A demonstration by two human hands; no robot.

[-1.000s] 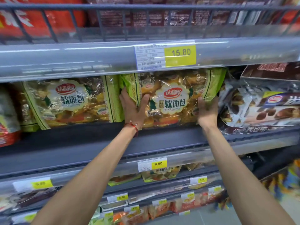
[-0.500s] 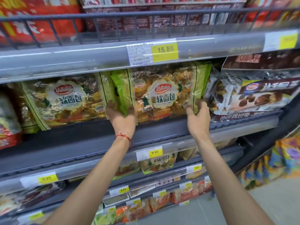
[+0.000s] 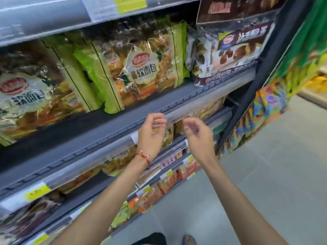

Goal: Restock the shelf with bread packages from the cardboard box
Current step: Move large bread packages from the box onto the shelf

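Green bread package (image 3: 141,68) now released; left hand (image 3: 150,137), right hand (image 3: 200,137) lower, grip empty.

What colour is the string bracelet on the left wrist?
Red, with small pale beads: the thin string bracelet shows clearly in the head view.

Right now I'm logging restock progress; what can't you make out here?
Head view only:
- Cardboard box: out of frame.
- Price tag above the bread package: cut off by top edge, blurred.
- Left hand and right hand: motion-blurred, apparently empty.
- Lower-shelf packages: blurred, labels unreadable.
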